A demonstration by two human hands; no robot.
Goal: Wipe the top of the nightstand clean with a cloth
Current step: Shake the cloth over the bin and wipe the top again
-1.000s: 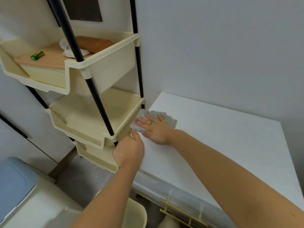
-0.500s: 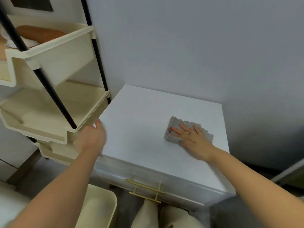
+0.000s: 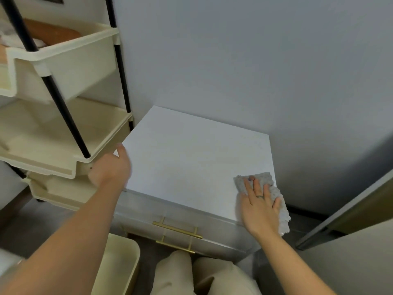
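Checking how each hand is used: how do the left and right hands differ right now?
The right hand lies flat, fingers spread, on the cloth at the nightstand's front right corner; the left hand holds no cloth and rests at the left edge beside the shelf rack. Only the right wears a ring. Both are bare.

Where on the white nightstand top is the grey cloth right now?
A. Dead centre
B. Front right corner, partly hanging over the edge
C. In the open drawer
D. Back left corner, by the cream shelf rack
B: the right hand presses the fluffy grey cloth flat at the front right corner of the white nightstand top, its edge overhanging the side.
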